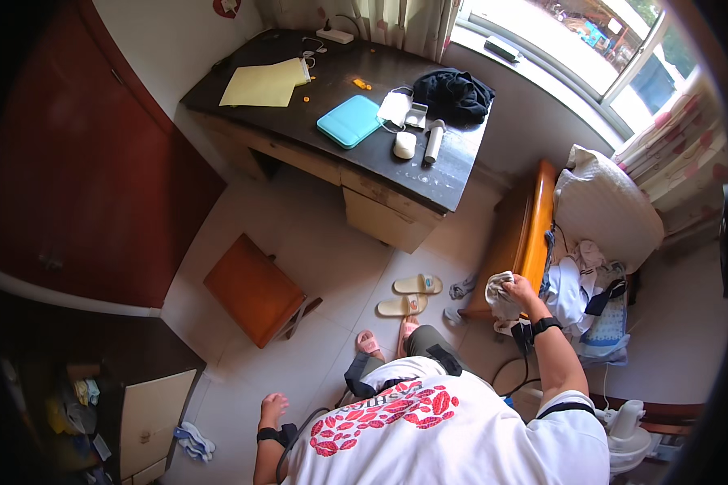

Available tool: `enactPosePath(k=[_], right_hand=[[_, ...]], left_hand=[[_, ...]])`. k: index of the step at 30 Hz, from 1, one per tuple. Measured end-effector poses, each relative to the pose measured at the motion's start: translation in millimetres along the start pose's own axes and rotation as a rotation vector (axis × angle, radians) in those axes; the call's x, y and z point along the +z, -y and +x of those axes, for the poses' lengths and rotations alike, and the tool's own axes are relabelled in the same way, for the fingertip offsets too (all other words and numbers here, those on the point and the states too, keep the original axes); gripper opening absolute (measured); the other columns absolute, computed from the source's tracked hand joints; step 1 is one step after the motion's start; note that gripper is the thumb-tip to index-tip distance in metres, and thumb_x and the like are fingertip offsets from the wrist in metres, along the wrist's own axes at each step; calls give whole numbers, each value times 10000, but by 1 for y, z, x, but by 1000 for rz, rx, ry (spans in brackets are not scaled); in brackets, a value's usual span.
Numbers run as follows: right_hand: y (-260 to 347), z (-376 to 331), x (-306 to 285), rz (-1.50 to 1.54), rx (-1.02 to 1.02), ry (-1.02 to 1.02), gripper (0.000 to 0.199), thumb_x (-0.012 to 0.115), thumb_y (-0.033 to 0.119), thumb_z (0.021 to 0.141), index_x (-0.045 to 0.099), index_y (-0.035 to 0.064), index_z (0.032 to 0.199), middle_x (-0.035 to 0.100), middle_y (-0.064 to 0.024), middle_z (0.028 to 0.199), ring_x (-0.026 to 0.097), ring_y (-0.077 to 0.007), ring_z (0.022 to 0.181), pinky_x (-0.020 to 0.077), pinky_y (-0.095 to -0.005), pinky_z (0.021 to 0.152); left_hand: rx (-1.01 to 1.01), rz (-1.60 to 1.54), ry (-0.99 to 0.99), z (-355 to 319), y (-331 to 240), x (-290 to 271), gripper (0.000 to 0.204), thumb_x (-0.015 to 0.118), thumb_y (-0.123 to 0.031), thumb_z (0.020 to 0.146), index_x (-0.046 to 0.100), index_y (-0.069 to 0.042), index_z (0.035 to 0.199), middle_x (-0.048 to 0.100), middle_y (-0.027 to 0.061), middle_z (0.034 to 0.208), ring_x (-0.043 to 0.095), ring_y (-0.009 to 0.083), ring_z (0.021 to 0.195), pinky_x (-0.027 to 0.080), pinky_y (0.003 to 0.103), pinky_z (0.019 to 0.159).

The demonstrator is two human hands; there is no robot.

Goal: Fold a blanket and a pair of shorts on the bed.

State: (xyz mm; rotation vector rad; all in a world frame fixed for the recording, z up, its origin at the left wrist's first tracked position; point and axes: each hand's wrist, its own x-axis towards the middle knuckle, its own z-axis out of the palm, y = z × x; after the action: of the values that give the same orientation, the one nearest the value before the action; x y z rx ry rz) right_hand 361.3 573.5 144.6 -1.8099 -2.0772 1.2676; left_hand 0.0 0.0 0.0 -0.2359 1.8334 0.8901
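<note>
My right hand [520, 289] is closed on a crumpled light grey cloth [502, 301] over the near end of the bed's orange wooden footboard [535, 230]. What kind of garment the cloth is, I cannot make out. Beside that hand, a pile of clothes [573, 283] in white, pale pink and dark colours lies on the bed. Grey socks [463, 288] are on the floor by the footboard. My left hand [273, 410] hangs low on the left, its fingers loosely bent and apart, with nothing in it.
A dark desk [299, 133] ahead bears a turquoise case [349, 121], yellow paper [260, 86] and black cloth [455, 94]. A brown stool [255, 289] stands left, beige slippers [403, 305] before my feet. A cabinet [150, 424] is at lower left, a white fan [625, 436] at lower right.
</note>
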Motion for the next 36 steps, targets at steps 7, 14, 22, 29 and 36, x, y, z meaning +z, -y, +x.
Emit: enactPosePath(k=[7, 14, 22, 29, 36], right_hand=[[-43, 4, 53, 82, 141, 53, 191, 553, 131, 732, 577, 29, 891, 603, -76, 807, 564, -167, 738, 444, -281, 665], [78, 21, 103, 159, 5, 275, 216, 554, 236, 765, 572, 82, 916, 596, -32, 738, 539, -122, 645, 446, -273, 604], [127, -4, 117, 861, -367, 583, 357, 463, 235, 832, 447, 4, 1104, 499, -89, 1055, 450, -142, 968, 373, -268, 832], [-134, 49, 158, 975, 194, 324, 229, 504, 142, 790, 537, 26, 984, 539, -81, 1019, 533, -127, 867, 431, -245, 753], [-316, 75, 250, 252, 410, 168, 303, 424, 245, 773, 514, 86, 1014, 485, -143, 1101, 423, -192, 1061, 254, -377, 949]], left_hand=[[50, 147, -68, -4, -71, -38, 281, 418, -219, 801, 511, -47, 1003, 586, 64, 887, 562, 139, 760, 421, 257, 620], [498, 395, 293, -36, -249, 68, 520, 595, -204, 730, 379, -21, 1167, 483, 143, 1090, 493, 202, 976, 401, 314, 813], [1067, 720, 410, -45, -372, 308, 622, 663, -115, 621, 372, -38, 1165, 466, 155, 1103, 474, 279, 1001, 398, 318, 823], [1731, 973, 76, 8, -477, 432, 395, 552, -88, 720, 429, -55, 1094, 439, 174, 1063, 439, 335, 972, 356, 392, 818], [1784, 1257, -46, 67, -483, 473, 424, 473, -258, 800, 389, -24, 1144, 341, 212, 1182, 323, 344, 1114, 241, 410, 928]])
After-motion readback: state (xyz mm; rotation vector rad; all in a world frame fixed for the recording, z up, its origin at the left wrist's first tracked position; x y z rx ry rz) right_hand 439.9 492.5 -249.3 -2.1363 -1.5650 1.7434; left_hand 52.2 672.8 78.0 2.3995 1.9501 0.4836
